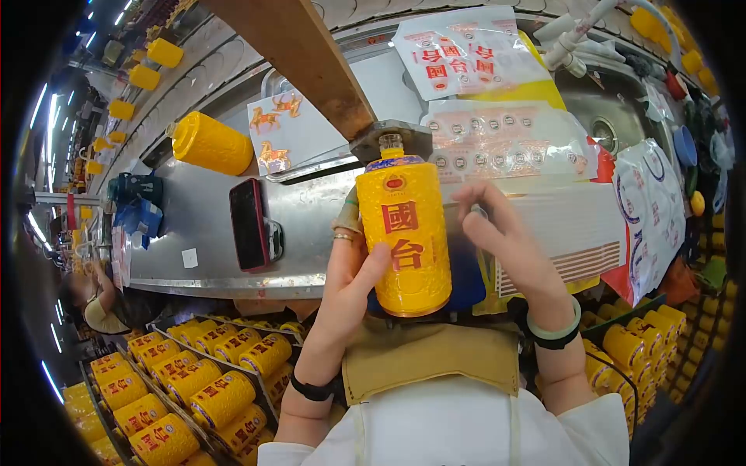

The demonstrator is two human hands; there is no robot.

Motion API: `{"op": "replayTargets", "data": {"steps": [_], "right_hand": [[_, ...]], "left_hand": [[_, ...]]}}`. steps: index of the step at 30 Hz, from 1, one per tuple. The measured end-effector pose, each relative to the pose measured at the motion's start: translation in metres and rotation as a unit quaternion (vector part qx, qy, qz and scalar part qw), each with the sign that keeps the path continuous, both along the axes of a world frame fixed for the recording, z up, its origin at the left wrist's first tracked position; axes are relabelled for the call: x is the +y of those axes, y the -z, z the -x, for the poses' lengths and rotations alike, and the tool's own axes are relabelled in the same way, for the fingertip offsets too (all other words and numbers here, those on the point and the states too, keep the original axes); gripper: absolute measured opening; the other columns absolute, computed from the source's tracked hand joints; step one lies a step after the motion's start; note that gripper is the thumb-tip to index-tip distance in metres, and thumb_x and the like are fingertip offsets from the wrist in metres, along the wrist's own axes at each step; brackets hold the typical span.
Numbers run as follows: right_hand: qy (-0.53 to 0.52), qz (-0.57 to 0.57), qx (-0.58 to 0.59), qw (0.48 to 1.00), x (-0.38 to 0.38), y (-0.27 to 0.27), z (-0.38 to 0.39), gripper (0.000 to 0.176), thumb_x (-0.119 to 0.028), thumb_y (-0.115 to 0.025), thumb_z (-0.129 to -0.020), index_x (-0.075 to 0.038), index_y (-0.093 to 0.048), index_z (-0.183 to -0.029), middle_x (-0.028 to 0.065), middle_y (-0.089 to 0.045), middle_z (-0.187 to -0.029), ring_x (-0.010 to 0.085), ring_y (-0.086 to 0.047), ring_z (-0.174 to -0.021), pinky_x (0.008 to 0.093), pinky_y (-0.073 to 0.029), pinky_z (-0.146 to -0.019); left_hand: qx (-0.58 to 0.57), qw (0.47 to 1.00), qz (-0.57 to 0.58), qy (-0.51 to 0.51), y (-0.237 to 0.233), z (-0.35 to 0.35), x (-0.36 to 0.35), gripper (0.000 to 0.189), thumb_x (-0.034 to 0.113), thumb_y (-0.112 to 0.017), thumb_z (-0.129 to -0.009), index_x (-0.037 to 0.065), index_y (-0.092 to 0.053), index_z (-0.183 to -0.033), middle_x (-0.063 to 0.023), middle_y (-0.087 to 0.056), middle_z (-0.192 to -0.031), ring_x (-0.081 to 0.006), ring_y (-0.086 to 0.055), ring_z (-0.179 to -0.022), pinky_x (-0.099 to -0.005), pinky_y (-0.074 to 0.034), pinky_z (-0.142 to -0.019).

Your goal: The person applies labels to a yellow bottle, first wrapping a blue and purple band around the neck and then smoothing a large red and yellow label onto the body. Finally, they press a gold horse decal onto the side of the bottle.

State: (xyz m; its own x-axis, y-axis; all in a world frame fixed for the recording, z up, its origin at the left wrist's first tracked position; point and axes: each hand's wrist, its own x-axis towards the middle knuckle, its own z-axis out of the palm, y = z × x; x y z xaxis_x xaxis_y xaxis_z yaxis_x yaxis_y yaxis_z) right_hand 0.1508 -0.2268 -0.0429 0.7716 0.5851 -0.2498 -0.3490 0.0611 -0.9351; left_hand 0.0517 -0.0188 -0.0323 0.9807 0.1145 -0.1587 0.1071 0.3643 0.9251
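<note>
My left hand (353, 279) is wrapped round the left side of a yellow bottle (408, 283) with red characters and a blue-patterned shoulder. Its thumb lies across the front, and there is a ring and a pale wrap on its fingers. The bottle's clear neck (391, 144) sits at a dark metal bracket (416, 140) on the end of a wooden beam (303, 62). Just right of the bottle, my right hand (505, 233) has its fingers curled and the thumb close to them. A small pale spot shows at the thumb; I cannot tell what it is.
Another yellow bottle (210, 144) lies on the metal bench (179, 225), near a phone (249, 225). Printed decal sheets (505, 140) cover the right side, beside a sink (606, 101). Crates of yellow bottles (194, 380) stand below. A person (101, 303) is at far left.
</note>
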Motion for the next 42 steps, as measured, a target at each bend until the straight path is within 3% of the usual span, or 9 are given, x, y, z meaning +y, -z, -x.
{"op": "replayTargets", "data": {"steps": [11,19,22,26,29,32,36,40,42], "right_hand": [[-0.005,0.074,-0.031,0.997,0.01,0.007,0.011,0.051,-0.023,-0.085,-0.085,-0.005,-0.056,-0.123,-0.0011,-0.052,-0.095,0.0081,-0.048,-0.087,0.0262,-0.043,-0.078],[0.025,0.043,-0.153,0.987,-0.008,-0.024,-0.001,0.034,0.005,-0.067,-0.092,-0.002,-0.059,-0.125,0.0056,-0.066,-0.105,0.0139,-0.062,-0.095,0.029,-0.05,-0.082],[-0.044,0.133,-0.315,0.939,-0.002,-0.04,-0.008,0.029,0.008,-0.068,-0.088,-0.001,-0.067,-0.115,0.0107,-0.07,-0.103,0.0246,-0.066,-0.094,0.0341,-0.053,-0.083],[0.126,0.153,-0.495,0.846,0.01,-0.048,-0.031,0.031,0.006,-0.071,-0.08,-0.006,-0.073,-0.108,0.007,-0.073,-0.1,0.0258,-0.065,-0.092,0.0359,-0.053,-0.082],[0.013,0.15,-0.749,0.645,0.016,-0.048,-0.027,0.036,-0.014,-0.071,-0.072,-0.011,-0.075,-0.107,0.0007,-0.072,-0.099,0.0213,-0.062,-0.093,0.0312,-0.051,-0.082],[-0.143,0.048,-0.701,0.697,0.027,-0.058,0.004,0.036,-0.015,-0.07,-0.074,-0.01,-0.074,-0.11,0.0021,-0.071,-0.099,0.022,-0.062,-0.092,0.0328,-0.051,-0.083],[-0.028,0.18,-0.682,0.709,0.044,-0.067,-0.039,0.03,-0.001,-0.074,-0.076,-0.004,-0.073,-0.106,0.0083,-0.073,-0.098,0.0264,-0.062,-0.081,0.0372,-0.049,-0.07],[0.079,0.252,-0.727,0.634,0.038,-0.08,-0.065,0.033,0.005,-0.075,-0.079,-0.001,-0.072,-0.111,0.0111,-0.072,-0.102,0.0287,-0.065,-0.086,0.0365,-0.052,-0.078],[0.13,0.197,-0.649,0.723,0.037,-0.075,-0.062,0.033,0.001,-0.077,-0.08,-0.004,-0.072,-0.112,0.0093,-0.07,-0.093,0.0272,-0.064,-0.083,0.0364,-0.052,-0.073]], "left_hand": [[0.026,0.999,0.017,-0.011,-0.002,0.001,-0.002,0.07,0.01,-0.058,-0.105,-0.002,-0.018,-0.162,-0.0161,-0.038,-0.159,-0.0239,-0.04,-0.146,-0.0386,-0.033,-0.12],[0.03,0.999,0.016,-0.017,0.001,0.001,-0.001,0.067,0.009,-0.05,-0.107,-0.001,-0.015,-0.163,-0.015,-0.036,-0.161,-0.0239,-0.039,-0.147,-0.0387,-0.031,-0.121],[0.012,1.0,0.012,-0.015,0.0,-0.002,-0.002,0.067,0.008,-0.05,-0.107,-0.001,-0.014,-0.164,-0.015,-0.036,-0.161,-0.024,-0.038,-0.147,-0.039,-0.031,-0.121],[0.013,1.0,-0.014,-0.001,-0.003,0.0,-0.001,0.061,0.014,-0.042,-0.11,0.0,-0.018,-0.164,-0.0146,-0.031,-0.166,-0.0267,-0.033,-0.152,-0.0421,-0.027,-0.124],[0.033,0.998,0.052,-0.014,0.001,0.0,0.004,0.062,0.023,-0.04,-0.113,-0.001,-0.014,-0.164,-0.0156,-0.033,-0.163,-0.0239,-0.036,-0.149,-0.0391,-0.029,-0.123],[-0.011,0.996,0.087,-0.001,0.001,-0.004,0.004,0.062,0.032,-0.031,-0.114,-0.002,-0.014,-0.163,-0.016,-0.032,-0.164,-0.0247,-0.035,-0.15,-0.0401,-0.029,-0.124],[0.007,0.995,0.097,0.009,0.008,0.003,0.004,0.065,0.035,-0.031,-0.114,-0.005,-0.015,-0.162,-0.019,-0.032,-0.164,-0.0281,-0.034,-0.151,-0.0422,-0.028,-0.124],[-0.078,0.965,-0.24,-0.07,-0.004,0.007,-0.004,0.076,0.052,-0.043,-0.108,-0.002,-0.029,-0.161,-0.023,-0.032,-0.163,-0.0384,-0.04,-0.147,-0.0475,-0.036,-0.12],[-0.153,0.835,-0.528,-0.002,-0.004,0.011,0.006,0.075,0.05,-0.071,-0.092,0.012,-0.052,-0.153,-0.0318,-0.032,-0.159,-0.0448,-0.045,-0.14,-0.0482,-0.039,-0.115]]}}
